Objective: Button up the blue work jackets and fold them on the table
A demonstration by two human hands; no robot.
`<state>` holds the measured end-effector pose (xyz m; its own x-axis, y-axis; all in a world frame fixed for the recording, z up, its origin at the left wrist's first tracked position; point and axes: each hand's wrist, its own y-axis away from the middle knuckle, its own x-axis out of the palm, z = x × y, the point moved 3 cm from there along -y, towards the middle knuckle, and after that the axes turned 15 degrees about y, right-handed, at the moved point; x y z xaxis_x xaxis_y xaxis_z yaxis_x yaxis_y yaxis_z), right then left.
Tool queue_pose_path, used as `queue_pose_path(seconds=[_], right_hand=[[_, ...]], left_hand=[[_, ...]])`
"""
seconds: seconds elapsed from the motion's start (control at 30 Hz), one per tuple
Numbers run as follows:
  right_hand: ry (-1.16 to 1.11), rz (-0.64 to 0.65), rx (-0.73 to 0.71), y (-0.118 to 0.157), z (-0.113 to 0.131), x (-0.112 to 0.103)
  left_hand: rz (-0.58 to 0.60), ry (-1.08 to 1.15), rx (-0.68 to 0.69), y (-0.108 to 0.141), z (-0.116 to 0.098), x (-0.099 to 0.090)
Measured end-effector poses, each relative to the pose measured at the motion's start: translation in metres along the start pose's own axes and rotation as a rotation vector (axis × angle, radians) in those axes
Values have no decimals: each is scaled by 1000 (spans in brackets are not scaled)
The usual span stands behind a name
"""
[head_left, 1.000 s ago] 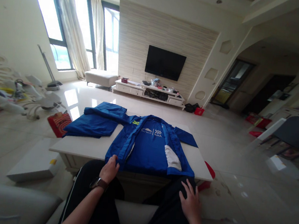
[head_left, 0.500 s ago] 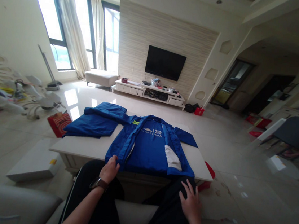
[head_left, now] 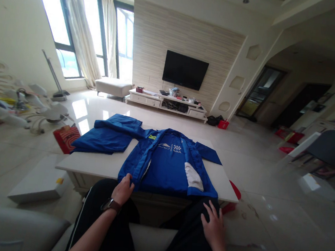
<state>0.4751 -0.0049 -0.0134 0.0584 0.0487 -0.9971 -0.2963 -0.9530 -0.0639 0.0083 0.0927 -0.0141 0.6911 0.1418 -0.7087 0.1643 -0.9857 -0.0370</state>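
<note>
Dark trousers point(head_left: 194, 230) lie beneath the spread right hand point(head_left: 214, 225).

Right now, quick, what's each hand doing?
Left hand: fingers curled at the near edge of the blue jacket; can't tell if the grip's closed.
Right hand: open, on the knee.

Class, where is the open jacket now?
Head view, centre: the blue jacket lies on the white table, right of other blue cloth, touching the left hand.

From here I see a blue jacket point(head_left: 166, 168) spread open on the counter point(head_left: 98, 166). My left hand point(head_left: 123, 189) touches its near edge; my right hand point(head_left: 212, 224) rests on a knee.
</note>
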Motion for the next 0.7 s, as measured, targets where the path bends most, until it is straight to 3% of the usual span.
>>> queue_pose_path(seconds=[0.7], right_hand=[[4, 3, 3, 0, -1, 2]], left_hand=[[-10, 82, -5, 0, 4, -1]])
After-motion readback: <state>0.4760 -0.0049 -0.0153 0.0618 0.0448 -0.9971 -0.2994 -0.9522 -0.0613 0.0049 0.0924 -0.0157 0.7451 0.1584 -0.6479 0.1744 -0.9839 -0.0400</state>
